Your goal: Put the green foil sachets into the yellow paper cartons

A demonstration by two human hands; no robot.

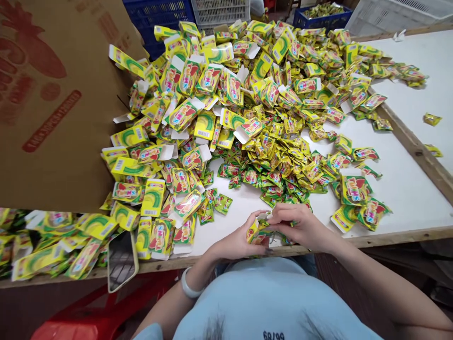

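Nearest, at the front edge of the bench, two bare hands meet over one small yellow carton. The left hand is clamped around the carton, its fingers wrapping the body. The right hand is at the carton's open end, its fingers bent in against the white flaps; whether they grip a flap or a packet cannot be told. The step in hand appears to be work at this opening. The next move there would call for a firm but uncrushing left hold, with the right fingers guiding the flaps. To the left, a phone lies at the bench edge; to the right is a small cluster of packs.

Beyond the hands: loose green packets, then a heap of yellow wrapped packets. A large pile of cartons, many with raised flaps, spreads behind and leftward, beside a cardboard box. Farthest, a white crate and a packet-filled blue basket.
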